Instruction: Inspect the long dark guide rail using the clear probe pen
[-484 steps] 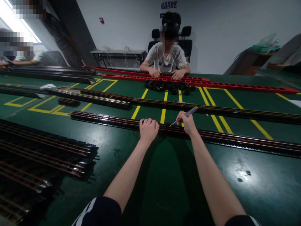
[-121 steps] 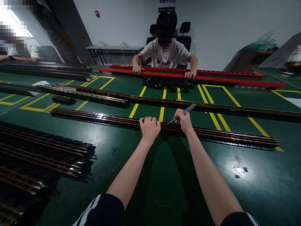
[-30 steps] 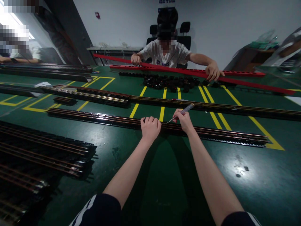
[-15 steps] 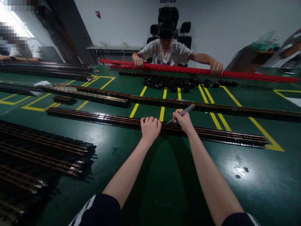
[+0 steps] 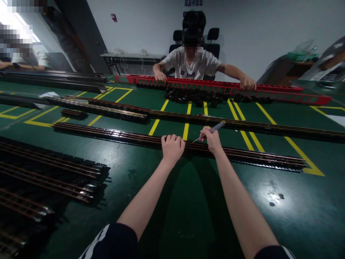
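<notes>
Across the green table in front of me lies a long black rail [image 5: 129,137] with copper-coloured strips along its length. My left hand [image 5: 173,146] rests over it near the middle, fingers curled across its top and holding it. Just right of that, my right hand [image 5: 211,139] grips a screwdriver [image 5: 217,126] with a translucent handle. The screwdriver slants down to the left, its thin tip at the rail close to my left fingers. Whether the tip touches a fastener is too small to tell.
Beyond runs another long dark rail [image 5: 250,126], with a short piece [image 5: 72,114] at its left. Several similar rails [image 5: 54,172] lie at the near left. Across the table a co-worker holds a red slotted frame [image 5: 210,85] behind a heap of small black parts [image 5: 188,96].
The screwdriver and my right hand have shifted very slightly right. My left hand stays on the rail. The co-worker's red frame has tilted and come lower, showing its slots.
</notes>
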The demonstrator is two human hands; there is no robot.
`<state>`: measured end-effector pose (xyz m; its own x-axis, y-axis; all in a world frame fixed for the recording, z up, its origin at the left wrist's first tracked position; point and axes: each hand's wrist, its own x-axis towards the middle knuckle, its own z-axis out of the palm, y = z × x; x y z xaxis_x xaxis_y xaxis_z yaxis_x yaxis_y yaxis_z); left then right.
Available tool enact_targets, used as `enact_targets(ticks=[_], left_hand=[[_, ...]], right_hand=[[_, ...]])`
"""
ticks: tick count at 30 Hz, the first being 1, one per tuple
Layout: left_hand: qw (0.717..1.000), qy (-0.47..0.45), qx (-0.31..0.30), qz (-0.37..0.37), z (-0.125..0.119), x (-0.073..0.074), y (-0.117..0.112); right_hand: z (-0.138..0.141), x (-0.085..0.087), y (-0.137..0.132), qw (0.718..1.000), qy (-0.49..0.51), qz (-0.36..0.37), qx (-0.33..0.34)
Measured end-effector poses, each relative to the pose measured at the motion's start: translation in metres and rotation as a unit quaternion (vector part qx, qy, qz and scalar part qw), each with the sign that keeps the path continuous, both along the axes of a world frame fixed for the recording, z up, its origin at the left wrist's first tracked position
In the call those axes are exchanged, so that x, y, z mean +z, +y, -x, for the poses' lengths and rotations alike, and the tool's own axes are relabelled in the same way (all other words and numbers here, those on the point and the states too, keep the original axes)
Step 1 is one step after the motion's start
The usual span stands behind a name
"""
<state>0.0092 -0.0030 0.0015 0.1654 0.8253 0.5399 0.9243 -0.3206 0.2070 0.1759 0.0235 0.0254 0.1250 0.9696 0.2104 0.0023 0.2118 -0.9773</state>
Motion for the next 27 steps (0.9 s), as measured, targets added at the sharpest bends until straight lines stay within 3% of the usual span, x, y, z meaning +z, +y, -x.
enact_targets(ticks=[27], left_hand=[[1.0,-0.002,-0.002,0.009,0.0,0.0024,-0.0011]], right_hand=[[-0.002,-0.0035,0.0027,1.0,0.001,-0.001,-0.003]])
